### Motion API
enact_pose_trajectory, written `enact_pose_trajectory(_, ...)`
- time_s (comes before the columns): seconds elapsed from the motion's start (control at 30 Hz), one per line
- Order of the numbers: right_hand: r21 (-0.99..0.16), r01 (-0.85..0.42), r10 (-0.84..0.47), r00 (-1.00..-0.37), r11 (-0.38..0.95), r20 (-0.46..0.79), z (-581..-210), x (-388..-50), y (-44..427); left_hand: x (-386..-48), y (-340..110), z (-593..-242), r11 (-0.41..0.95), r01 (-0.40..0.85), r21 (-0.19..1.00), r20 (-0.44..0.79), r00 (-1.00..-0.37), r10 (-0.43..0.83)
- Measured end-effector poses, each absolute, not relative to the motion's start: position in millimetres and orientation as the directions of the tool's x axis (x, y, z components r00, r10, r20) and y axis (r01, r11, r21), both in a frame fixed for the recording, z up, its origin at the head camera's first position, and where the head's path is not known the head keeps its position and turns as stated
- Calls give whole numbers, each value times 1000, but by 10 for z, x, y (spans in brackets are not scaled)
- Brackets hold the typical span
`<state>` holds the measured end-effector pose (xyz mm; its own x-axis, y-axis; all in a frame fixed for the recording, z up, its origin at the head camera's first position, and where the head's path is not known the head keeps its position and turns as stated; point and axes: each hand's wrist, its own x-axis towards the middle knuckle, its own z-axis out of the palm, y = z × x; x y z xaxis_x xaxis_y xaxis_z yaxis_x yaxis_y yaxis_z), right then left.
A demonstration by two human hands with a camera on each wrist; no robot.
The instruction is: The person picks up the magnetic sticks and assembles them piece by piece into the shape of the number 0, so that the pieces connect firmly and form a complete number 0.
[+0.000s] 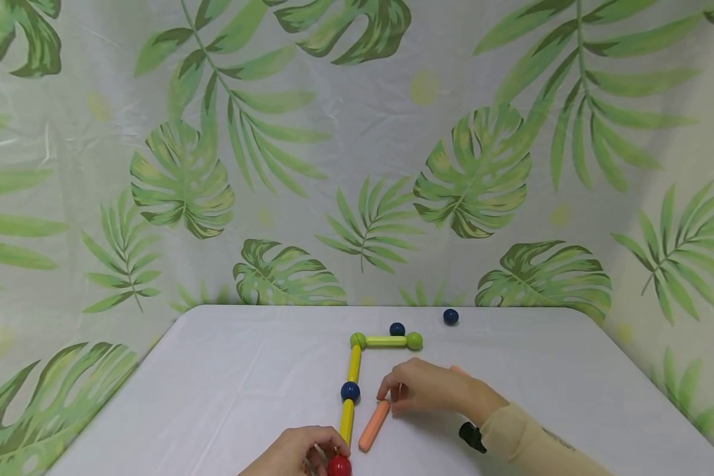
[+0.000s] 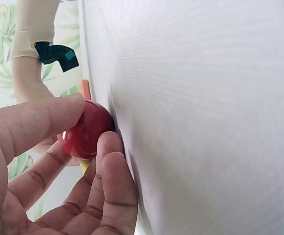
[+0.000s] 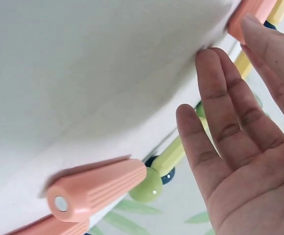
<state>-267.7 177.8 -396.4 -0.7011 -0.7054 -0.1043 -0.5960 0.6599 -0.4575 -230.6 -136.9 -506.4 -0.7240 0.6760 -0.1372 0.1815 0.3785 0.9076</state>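
Left hand (image 1: 300, 444): pinched red ball (image 1: 340, 467), likely steadying yellow stick (image 1: 347, 421). Right hand (image 1: 426, 389): pinched orange stick (image 1: 373, 427) endwise, likely for control.

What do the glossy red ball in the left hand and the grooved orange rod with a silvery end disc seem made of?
The glossy red ball: hard plastic or painted metal; its sharp highlights fit either. The grooved orange rod: probably moulded satin plastic, judging by its even colour and regular ridges. Its silvery end disc: likely metal, given its grey shine.
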Motion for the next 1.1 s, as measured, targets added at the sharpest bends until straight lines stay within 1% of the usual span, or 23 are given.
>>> enact_pose_trajectory(0.3,-481,-601,-711,-700,638,-68,-3964,-2570,1841,-2310,-1353,-5057,353,181,918,-124,-715,688)
enact_pose_trajectory(0.5,-449,-615,-711,-700,648,-67,-3974,-2508,1846,-2303,-1337,-5045,355,188,916,-122,-712,691)
enact_pose_trajectory(0.97,-471,-608,-708,-704,639,-53,-3985,-2340,1997,-2292,-1306,-5052,384,167,908,-142,-740,657)
enact_pose_trajectory(1.1,-499,-608,-716,-697,618,-39,-3992,-2289,2067,-2291,-1302,-5050,385,162,909,-145,-743,654)
